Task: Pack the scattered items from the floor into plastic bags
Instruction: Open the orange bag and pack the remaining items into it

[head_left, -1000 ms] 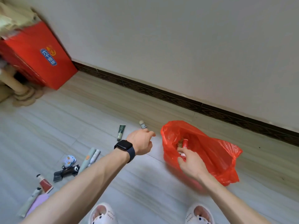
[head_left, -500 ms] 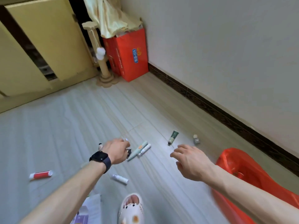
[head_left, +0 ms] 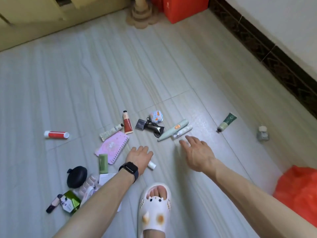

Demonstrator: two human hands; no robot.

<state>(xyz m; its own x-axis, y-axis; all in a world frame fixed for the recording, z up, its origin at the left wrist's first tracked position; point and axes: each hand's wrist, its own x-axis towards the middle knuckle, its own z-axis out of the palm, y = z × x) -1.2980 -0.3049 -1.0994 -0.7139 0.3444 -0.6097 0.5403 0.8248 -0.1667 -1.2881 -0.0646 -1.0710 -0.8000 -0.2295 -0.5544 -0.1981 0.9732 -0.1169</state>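
While left hand (head_left: 139, 156), right hand (head_left: 197, 152) hover: one bag (head_left: 298, 191), maybe five tubes (head_left: 56, 134) (head_left: 111, 131) (head_left: 127, 125) (head_left: 155, 130) (head_left: 226, 124).

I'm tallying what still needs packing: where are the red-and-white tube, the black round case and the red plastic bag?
red-and-white tube (head_left: 56, 135): head view, on its red middle section.
black round case (head_left: 77, 176): head view, centre of its top.
red plastic bag (head_left: 299, 189): head view, on its crumpled side.

A small tube (head_left: 152, 164) lies on the floor just right of the left hand (head_left: 139, 156), with a notebook (head_left: 113, 146) just left of it. Two pens (head_left: 173, 130) lie side by side just beyond the right hand (head_left: 197, 152). A cream tube (head_left: 226, 124) and a bottle (head_left: 262, 135) lie farther right. The bag (head_left: 298, 191) sits right of that hand, nearer the person.
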